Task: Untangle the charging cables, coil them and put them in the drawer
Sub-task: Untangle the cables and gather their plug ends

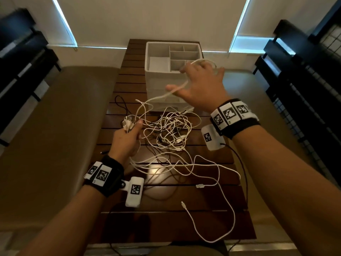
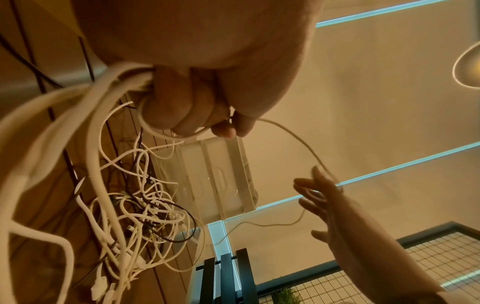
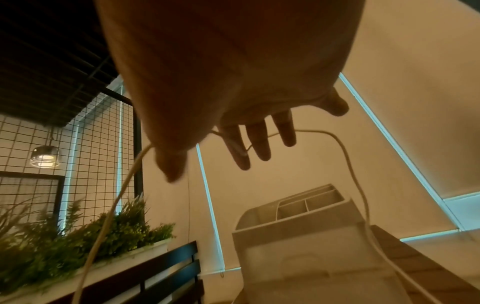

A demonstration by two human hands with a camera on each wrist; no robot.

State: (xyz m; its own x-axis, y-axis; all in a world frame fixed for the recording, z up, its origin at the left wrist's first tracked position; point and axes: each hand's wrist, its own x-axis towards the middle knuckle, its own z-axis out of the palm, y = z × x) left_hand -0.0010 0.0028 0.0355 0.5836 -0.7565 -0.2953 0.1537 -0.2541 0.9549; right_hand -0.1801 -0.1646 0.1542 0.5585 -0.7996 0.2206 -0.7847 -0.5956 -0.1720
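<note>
My left hand [image 1: 127,137] grips a bunch of white cable loops [image 1: 128,122] just above the wooden slatted table [image 1: 212,222]; in the left wrist view its curled fingers [image 2: 182,102] close round them. A white cable [image 1: 162,96] rises from the tangle of white and black cables [image 1: 171,132] and lies draped over the thumb and spread, straight fingers of my right hand [image 1: 201,85], raised in front of the white divided drawer box [image 1: 156,80]. In the right wrist view that cable [image 3: 348,156] crosses the fingers [image 3: 257,142] and drops on both sides.
Loose white cable ends, one with a USB plug [image 1: 200,186], trail over the near table. A black cable [image 1: 121,104] lies left of the box. Padded benches [image 1: 55,126] flank the table. A planter [image 3: 78,236] and a wire grid [image 1: 323,89] stand to the right.
</note>
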